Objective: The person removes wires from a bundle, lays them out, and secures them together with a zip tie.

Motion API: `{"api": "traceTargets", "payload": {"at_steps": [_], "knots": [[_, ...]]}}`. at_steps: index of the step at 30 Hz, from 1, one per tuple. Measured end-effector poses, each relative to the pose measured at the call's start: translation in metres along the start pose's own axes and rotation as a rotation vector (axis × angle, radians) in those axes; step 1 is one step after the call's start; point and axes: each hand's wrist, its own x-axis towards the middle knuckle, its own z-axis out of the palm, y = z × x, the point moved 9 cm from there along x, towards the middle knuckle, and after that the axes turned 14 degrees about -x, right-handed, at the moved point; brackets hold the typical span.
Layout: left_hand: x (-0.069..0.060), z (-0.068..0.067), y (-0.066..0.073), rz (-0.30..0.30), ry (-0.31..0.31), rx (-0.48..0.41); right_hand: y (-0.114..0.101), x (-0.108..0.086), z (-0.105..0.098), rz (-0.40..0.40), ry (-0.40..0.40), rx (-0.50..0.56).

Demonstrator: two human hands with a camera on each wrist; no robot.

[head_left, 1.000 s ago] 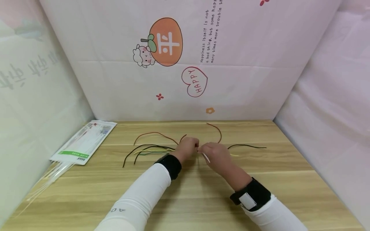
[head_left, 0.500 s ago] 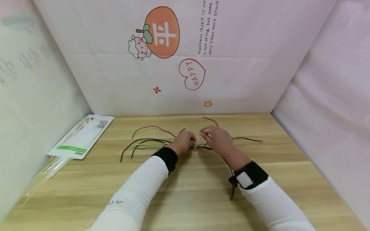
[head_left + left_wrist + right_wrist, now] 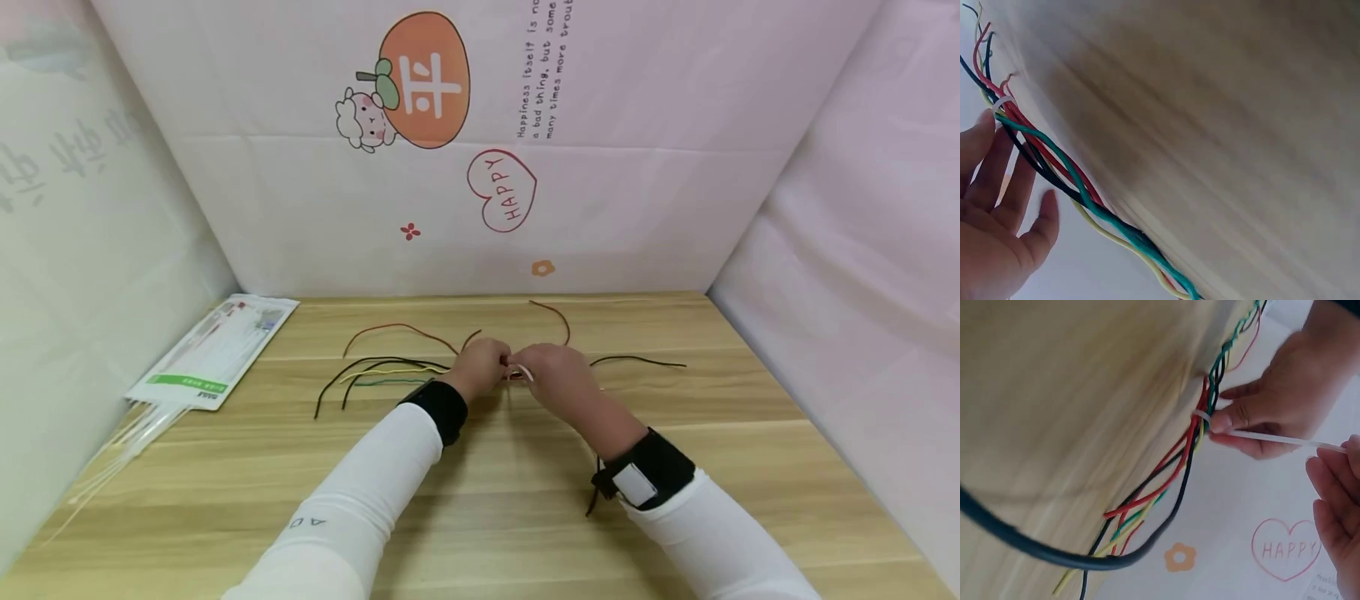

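Observation:
A bundle of red, black, green and yellow wires point(image 3: 1179, 456) lies across the middle of the wooden table, with a white cable tie point(image 3: 1285, 439) looped around it. My left hand point(image 3: 480, 368) pinches the loop at its locking end with thumb and fingertips, right against the bundle. In the left wrist view the other fingers of the left hand point(image 3: 1004, 219) spread beside the wires. My right hand point(image 3: 558, 379) pinches the tie's tail, which stretches straight between both hands in the right wrist view. From the head, the hands hide most of the bundle's middle.
At the table's left lies a white package point(image 3: 213, 354) with several loose cable ties point(image 3: 123, 450) sticking out of it. Loose wire ends fan out left and right of the hands. A printed cloth wall point(image 3: 630, 217) stands behind the table.
Half a second ago my right hand was raised and farther from the left; it has come down close beside it again. The left hand keeps its place at the tie. The head view has tilted slightly.

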Motion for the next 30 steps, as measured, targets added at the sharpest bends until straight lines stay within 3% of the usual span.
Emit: {"api": "traceTargets", "payload": {"at_steps": [4, 11, 16, 23, 25, 26, 30], "knots": [[0.001, 0.001, -0.003, -0.021, -0.033, 0.021, -0.012, -0.008, -0.010, -0.078, 0.091, -0.036], [-0.006, 0.006, -0.016, -0.051, -0.148, 0.035, -0.021, -0.022, -0.012, -0.169, 0.065, 0.025], [-0.005, 0.008, -0.020, -0.078, -0.179, 0.104, -0.033, -0.040, -0.004, -0.268, -0.059, 0.066], [-0.003, 0.009, -0.017, -0.056, -0.161, 0.153, -0.046, -0.063, 0.016, -0.390, -0.323, -0.064], [-0.003, 0.009, -0.015, -0.041, -0.160, 0.158, -0.040, -0.058, 0.019, -0.357, -0.388, -0.055], [-0.004, 0.009, -0.015, -0.037, -0.161, 0.160, -0.036, -0.052, 0.020, -0.333, -0.379, -0.067], [-0.007, 0.008, -0.017, -0.043, -0.153, 0.156, -0.009, -0.015, 0.032, -0.099, -0.430, -0.096]]}}
